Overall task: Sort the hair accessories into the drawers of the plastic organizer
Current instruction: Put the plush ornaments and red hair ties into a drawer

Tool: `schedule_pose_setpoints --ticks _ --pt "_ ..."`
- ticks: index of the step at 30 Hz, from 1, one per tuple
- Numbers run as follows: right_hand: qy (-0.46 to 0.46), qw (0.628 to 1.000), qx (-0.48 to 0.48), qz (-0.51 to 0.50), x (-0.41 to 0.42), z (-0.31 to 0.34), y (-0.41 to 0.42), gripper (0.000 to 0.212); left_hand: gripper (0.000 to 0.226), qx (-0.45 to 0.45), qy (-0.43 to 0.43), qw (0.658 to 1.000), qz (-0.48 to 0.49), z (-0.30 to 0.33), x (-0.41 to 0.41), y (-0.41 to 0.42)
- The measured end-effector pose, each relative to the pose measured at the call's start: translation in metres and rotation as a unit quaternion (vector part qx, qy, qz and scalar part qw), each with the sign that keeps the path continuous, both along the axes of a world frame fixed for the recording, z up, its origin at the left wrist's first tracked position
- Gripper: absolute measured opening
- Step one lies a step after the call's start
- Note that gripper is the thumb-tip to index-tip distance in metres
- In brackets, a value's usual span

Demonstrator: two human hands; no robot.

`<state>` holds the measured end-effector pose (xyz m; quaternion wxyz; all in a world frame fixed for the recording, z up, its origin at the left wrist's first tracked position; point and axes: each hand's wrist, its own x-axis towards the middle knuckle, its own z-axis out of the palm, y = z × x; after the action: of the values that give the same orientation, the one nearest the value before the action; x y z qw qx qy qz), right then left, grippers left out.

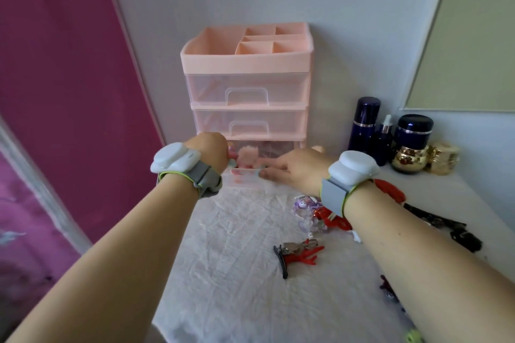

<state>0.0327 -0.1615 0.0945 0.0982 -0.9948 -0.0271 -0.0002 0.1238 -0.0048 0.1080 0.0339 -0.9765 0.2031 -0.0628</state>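
Organizer's bottom drawer [245, 175], frame center: my right hand [295, 168] fingers flat on its front, left hand [207, 152] curled, grip unclear; pink fluffy clip [246, 156] could jam w/ a hard shove.

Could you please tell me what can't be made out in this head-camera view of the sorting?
- Left hand: its fingers are hidden behind its own back, so its grip is unclear.
- Bottom drawer: contents blurred and partly covered by both hands; only a pink fluffy item shows.
- Red accessory: mostly hidden by the right wrist.
- Green item: cut off by the bottom edge.
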Motion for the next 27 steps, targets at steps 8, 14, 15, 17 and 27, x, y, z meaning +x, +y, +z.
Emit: schedule_pose_setpoints --ticks 8,14,15,17,27 --pt "-0.113 0.977 0.177 -0.034 -0.005 -0.006 -0.003 0.041 0.029 -0.175 0.037 0.975 -0.133 -0.006 -0.025 -0.012" --pt "-0.224 0.925 0.291 -0.1 -0.038 -0.006 -0.043 0.014 0.035 -0.148 0.009 0.985 -0.09 -0.011 -0.035 -0.021" --pt "-0.231 0.919 0.296 -0.118 -0.045 -0.006 -0.052 0.014 0.036 -0.189 -0.028 0.976 -0.101 -0.011 -0.041 -0.024" --pt "-0.251 0.906 0.302 -0.156 -0.059 -0.009 -0.073 0.014 0.03 -0.296 -0.088 0.939 -0.151 -0.013 -0.055 -0.035" --pt "-0.196 0.908 0.252 -0.272 -0.096 -0.05 -0.137 0.017 0.024 -0.319 0.025 0.887 -0.333 -0.066 -0.102 -0.137"
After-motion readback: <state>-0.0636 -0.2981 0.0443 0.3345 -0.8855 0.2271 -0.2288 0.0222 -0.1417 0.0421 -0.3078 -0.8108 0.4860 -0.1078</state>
